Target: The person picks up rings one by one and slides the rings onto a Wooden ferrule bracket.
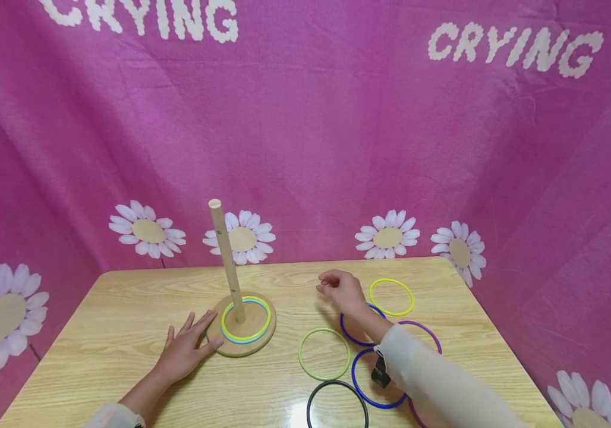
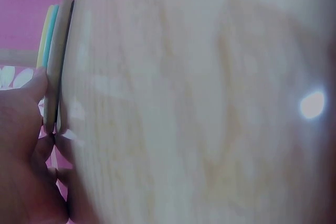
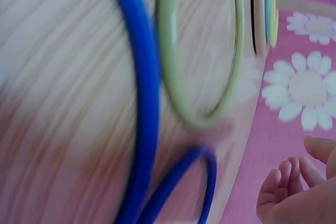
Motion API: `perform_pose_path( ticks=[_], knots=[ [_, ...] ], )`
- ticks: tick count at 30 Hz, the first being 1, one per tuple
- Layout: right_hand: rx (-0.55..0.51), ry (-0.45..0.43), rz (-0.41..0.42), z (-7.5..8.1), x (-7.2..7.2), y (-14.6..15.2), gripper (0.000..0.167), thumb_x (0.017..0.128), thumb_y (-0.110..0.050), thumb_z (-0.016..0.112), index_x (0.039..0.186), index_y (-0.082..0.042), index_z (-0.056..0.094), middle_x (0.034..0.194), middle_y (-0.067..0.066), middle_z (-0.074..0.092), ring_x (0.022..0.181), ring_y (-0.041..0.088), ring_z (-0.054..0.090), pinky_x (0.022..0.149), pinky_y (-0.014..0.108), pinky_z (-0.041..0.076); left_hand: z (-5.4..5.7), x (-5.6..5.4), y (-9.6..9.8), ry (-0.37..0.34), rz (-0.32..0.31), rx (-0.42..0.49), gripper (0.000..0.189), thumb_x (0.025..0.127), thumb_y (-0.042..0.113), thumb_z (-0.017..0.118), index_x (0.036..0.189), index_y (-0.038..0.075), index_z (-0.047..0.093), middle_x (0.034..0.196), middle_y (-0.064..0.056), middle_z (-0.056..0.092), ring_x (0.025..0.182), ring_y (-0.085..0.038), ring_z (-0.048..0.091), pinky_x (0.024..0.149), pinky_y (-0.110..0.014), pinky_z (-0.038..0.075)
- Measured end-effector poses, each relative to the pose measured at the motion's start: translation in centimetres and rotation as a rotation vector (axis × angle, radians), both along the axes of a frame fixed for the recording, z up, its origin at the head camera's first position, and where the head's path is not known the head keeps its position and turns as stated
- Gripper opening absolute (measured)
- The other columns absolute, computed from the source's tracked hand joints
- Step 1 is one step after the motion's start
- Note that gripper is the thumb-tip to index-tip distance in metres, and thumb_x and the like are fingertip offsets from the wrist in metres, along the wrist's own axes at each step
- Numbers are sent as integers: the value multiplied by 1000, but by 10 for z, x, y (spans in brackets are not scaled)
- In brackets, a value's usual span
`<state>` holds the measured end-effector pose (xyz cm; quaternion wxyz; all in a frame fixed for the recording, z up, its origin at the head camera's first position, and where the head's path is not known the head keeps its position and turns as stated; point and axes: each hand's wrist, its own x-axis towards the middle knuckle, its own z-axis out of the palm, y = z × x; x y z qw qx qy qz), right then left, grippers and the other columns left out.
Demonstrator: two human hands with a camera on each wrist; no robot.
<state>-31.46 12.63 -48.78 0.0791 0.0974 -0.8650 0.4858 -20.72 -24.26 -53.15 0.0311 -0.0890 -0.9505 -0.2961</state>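
My left hand rests against the left edge of a round wooden base, thumb and fingers spread along its rim. From that base rises an upright wooden peg. A yellow ring and a light-blue ring lie stacked around the peg's foot. Over the table, right of the stand, my right hand hovers with loosely bent fingers and holds nothing. Beneath its wrist lies a blue ring, partly covered by the arm. In the right wrist view the hand shows nothing between fingers and thumb.
Several loose rings lie on the table's right half: yellow, olive green, black, another blue and purple. My right sleeve hides part of them. A pink flowered cloth hangs behind the table.
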Motion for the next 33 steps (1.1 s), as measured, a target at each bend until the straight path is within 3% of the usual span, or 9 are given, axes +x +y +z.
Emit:
perform_pose_path(
  ticks=[12, 22, 33],
  knots=[
    [26, -33, -106, -4, -13, 70, 26, 90, -10, 78, 113, 1, 75, 97, 11, 76, 90, 19, 68, 79, 25, 52, -3, -1, -1, -6, 2, 18, 74, 99, 49, 66, 158, 12, 42, 162, -14, 41, 153, -50, 21, 113, -81, -3],
    [94, -78, -198, -1, -21, 124, 35, 97, -14, 71, 127, 3, 68, 123, 23, 69, 112, 36, 65, 97, 47, 52, -2, -1, 0, -10, 4, 23, 73, 98, 47, 67, 158, 11, 44, 161, -14, 41, 153, -50, 21, 113, -80, -3],
    [125, -177, -282, -10, -24, 165, 40, 100, -11, 66, 136, 7, 60, 135, 29, 60, 124, 43, 55, 106, 55, 46, -2, -2, 0, -13, 4, 20, 74, 98, 48, 66, 158, 11, 43, 162, -14, 40, 153, -51, 20, 114, -80, -4]
  ],
)
